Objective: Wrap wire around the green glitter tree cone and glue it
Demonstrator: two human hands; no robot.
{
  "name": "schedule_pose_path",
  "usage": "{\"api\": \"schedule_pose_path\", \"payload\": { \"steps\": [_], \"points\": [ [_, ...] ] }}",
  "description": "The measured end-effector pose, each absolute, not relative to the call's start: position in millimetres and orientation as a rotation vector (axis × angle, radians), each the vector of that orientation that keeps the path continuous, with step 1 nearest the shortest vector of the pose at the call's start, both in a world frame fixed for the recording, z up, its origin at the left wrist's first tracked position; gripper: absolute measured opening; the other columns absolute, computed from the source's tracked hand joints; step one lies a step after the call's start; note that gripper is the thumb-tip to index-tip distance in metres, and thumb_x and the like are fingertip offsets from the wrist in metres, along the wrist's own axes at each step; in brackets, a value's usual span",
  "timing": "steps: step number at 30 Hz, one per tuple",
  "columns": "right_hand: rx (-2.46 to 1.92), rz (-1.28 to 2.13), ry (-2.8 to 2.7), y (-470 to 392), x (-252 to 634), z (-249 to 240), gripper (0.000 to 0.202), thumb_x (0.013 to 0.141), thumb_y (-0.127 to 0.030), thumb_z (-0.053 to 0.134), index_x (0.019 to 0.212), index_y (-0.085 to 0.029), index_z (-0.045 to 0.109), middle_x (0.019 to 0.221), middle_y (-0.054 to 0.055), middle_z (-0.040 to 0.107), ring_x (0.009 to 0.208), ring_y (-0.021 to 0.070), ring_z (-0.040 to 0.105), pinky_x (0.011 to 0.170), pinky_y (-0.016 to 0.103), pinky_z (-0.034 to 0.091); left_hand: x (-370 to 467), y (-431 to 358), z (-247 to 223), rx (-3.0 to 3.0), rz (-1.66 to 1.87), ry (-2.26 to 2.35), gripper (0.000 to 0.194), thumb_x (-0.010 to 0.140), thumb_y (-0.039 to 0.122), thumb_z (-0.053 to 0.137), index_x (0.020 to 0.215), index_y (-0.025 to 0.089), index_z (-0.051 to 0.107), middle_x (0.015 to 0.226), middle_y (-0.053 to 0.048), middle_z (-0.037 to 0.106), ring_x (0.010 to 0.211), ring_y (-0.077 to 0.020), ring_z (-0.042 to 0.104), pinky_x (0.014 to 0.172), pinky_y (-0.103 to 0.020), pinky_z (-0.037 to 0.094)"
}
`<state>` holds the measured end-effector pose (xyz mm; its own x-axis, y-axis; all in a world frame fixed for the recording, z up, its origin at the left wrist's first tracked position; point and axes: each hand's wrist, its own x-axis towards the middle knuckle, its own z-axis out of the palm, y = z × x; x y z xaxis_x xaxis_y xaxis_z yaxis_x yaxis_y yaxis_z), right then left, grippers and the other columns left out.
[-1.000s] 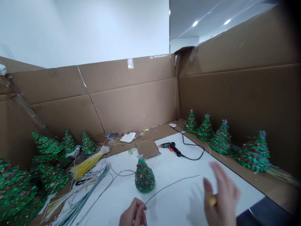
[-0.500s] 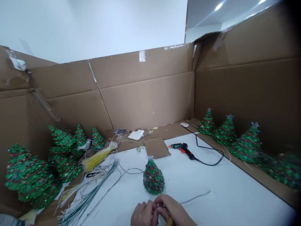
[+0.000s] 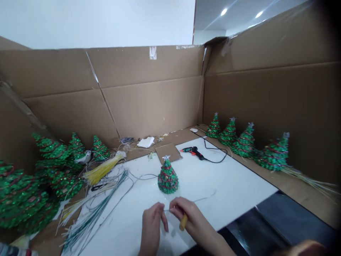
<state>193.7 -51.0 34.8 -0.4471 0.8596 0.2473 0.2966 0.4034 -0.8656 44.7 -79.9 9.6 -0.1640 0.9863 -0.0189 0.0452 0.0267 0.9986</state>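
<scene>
A small green tree (image 3: 167,177) with red garland and a silver star stands upright on the white board, just beyond both hands. My left hand (image 3: 156,217) pinches one end of a short stretch of thin grey wire (image 3: 166,210). Facing it, my right hand (image 3: 186,213) pinches the same wire with thumb and forefinger. A yellow-brown wooden handle (image 3: 183,222) is also held in my right hand, against the palm. More thin wire trails off to the right behind that hand.
A glue gun (image 3: 194,153) with a black cord lies beyond the tree, near a cardboard square (image 3: 170,154). Yellow strands (image 3: 105,170) and green wires (image 3: 98,213) lie at left. Larger trees (image 3: 21,199) fill the left edge; several trees (image 3: 243,142) line the right.
The view has shifted to the right. My hands have moved slightly apart, with wire now showing between them, and more of the wooden handle is visible.
</scene>
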Motion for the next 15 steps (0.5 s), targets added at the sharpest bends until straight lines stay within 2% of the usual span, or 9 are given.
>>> {"api": "schedule_pose_path", "payload": {
  "steps": [1,2,3,5,8,10,11,12,15],
  "points": [
    [-0.995,0.991,-1.925,-52.4,195.3,38.2,0.023,0.092,-0.032,0.042,0.078,-0.019,0.054,0.072,0.001,0.057,0.066,0.0126,0.052,0.062,0.022,0.039,42.6,-76.3,14.2,0.985,1.367,1.25,0.056,0.083,0.063,0.043,0.052,0.017,0.05,0.052,-0.004,0.062,0.051,-0.0141,0.054,0.057,-0.024,0.042],
    [-1.012,0.978,-1.886,-54.7,196.9,42.4,0.023,0.092,-0.033,0.04,0.079,-0.019,0.052,0.071,0.0,0.056,0.065,0.0123,0.05,0.062,0.022,0.038,39.3,-72.1,17.8,0.816,1.413,1.068,0.059,0.086,0.063,0.034,0.065,0.014,0.059,0.073,-0.009,0.07,0.065,-0.0166,0.061,0.066,-0.026,0.046],
    [-1.027,0.979,-1.837,-58.2,198.2,47.2,0.024,0.093,-0.035,0.038,0.08,-0.019,0.05,0.069,-0.001,0.053,0.062,0.0117,0.048,0.06,0.022,0.038,35.1,-67.6,20.1,0.672,1.376,0.866,0.063,0.088,0.063,0.026,0.085,0.013,0.064,0.095,-0.012,0.07,0.08,-0.0199,0.064,0.074,-0.03,0.047],
    [-1.006,1.101,-1.752,-67.9,197.9,57.5,0.025,0.094,-0.038,0.037,0.08,-0.02,0.047,0.063,-0.003,0.05,0.057,0.0102,0.045,0.056,0.02,0.036,26.6,-60.0,21.1,0.478,1.354,0.542,0.061,0.093,0.054,0.019,0.117,0.011,0.056,0.122,-0.016,0.06,0.106,-0.0221,0.059,0.091,-0.035,0.044],
    [-0.732,1.638,-1.747,-77.4,186.7,67.2,0.03,0.091,-0.046,0.04,0.081,-0.02,0.048,0.067,-0.001,0.058,0.057,0.0104,0.053,0.055,0.021,0.042,23.0,-57.7,18.6,0.387,1.332,0.283,0.061,0.094,0.047,0.016,0.138,0.008,0.035,0.136,-0.017,0.048,0.124,-0.0222,0.047,0.104,-0.036,0.035],
    [-0.541,1.865,-1.71,-71.4,176.4,67.5,0.034,0.083,-0.052,0.053,0.078,-0.019,0.054,0.077,0.004,0.065,0.071,0.0158,0.062,0.064,0.026,0.049,28.0,-63.0,19.4,0.372,1.295,0.247,0.063,0.093,0.046,0.018,0.143,0.008,0.023,0.14,-0.016,0.042,0.128,-0.0217,0.041,0.106,-0.036,0.033],
    [-0.53,1.825,-1.643,-65.0,172.6,66.9,0.035,0.075,-0.054,0.062,0.073,-0.019,0.056,0.079,0.004,0.066,0.079,0.0187,0.063,0.072,0.03,0.05,31.3,-67.0,21.3,0.363,1.296,0.249,0.063,0.093,0.045,0.018,0.144,0.008,0.019,0.142,-0.016,0.04,0.13,-0.0211,0.039,0.107,-0.035,0.032],
    [-0.62,1.685,-1.444,-57.9,170.4,66.6,0.036,0.073,-0.055,0.063,0.072,-0.02,0.057,0.085,0.006,0.067,0.088,0.0209,0.063,0.079,0.033,0.05,34.4,-71.3,24.0,0.353,1.307,0.252,0.063,0.093,0.044,0.018,0.145,0.008,0.016,0.144,-0.015,0.037,0.131,-0.0204,0.037,0.108,-0.034,0.031],
    [-0.678,1.32,-1.07,-45.3,171.3,69.3,0.03,0.074,-0.049,0.064,0.069,-0.02,0.056,0.115,0.007,0.062,0.118,0.0241,0.05,0.1,0.039,0.038,39.2,-82.5,34.2,0.34,1.378,0.239,0.066,0.093,0.045,0.017,0.146,0.008,0.01,0.147,-0.014,0.031,0.134,-0.0197,0.033,0.111,-0.034,0.027]
  ]
}}
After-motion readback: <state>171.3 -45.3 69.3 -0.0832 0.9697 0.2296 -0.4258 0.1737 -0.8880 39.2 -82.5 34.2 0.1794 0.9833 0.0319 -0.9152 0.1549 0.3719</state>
